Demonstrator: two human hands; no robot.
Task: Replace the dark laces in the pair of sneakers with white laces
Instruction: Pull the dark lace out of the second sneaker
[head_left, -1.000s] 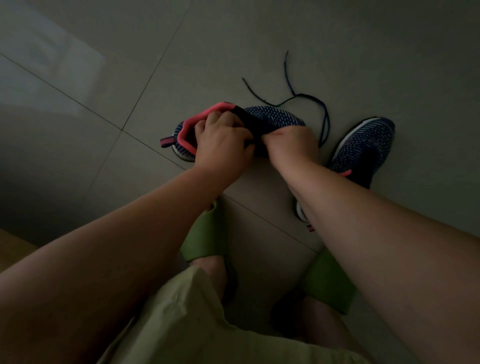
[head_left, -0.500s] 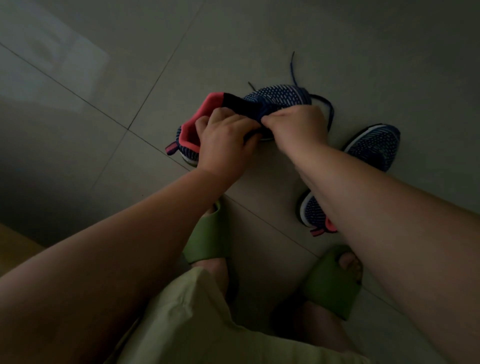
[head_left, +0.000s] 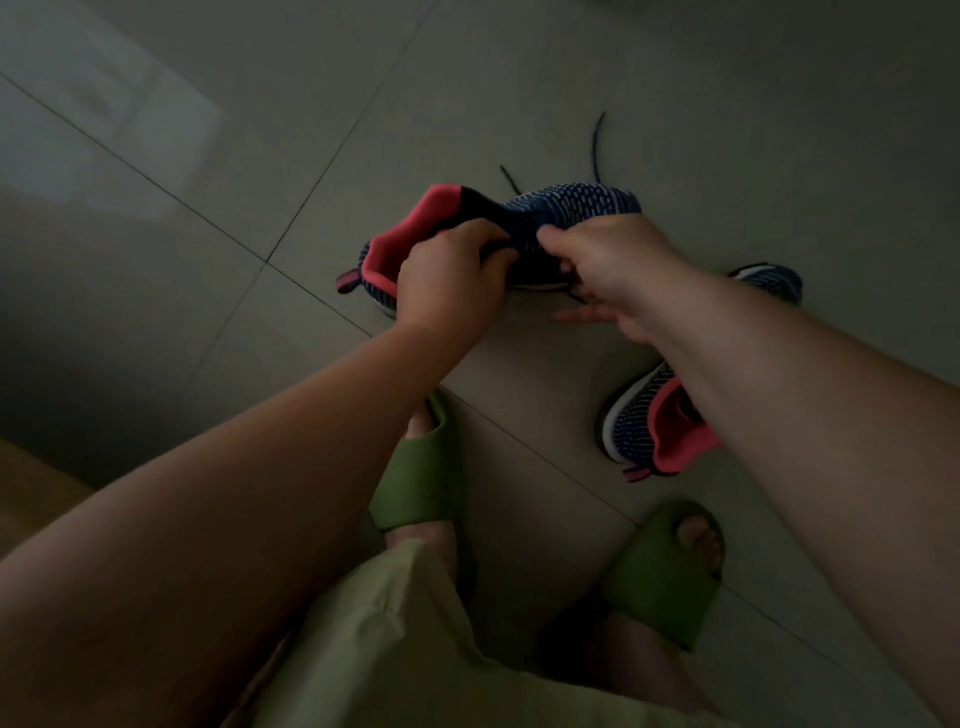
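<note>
Legible text: none.
Held sneaker (head_left: 571, 208): knit pattern only; no brand or number readable.
Second sneaker (head_left: 649, 415): no readable label.
Green slides (head_left: 421, 478): plain, no marking visible.
Floor tiles (head_left: 727, 104): unmarked.

The one camera sits on my head, looking forward and steeply down along my forearms at the tiled floor (head_left: 675, 104). The floor lies close below, with my hands working just above it.

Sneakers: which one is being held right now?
The far sneaker, gripped by both the left hand and right hand. The other sneaker lies untouched under the right forearm.
</note>
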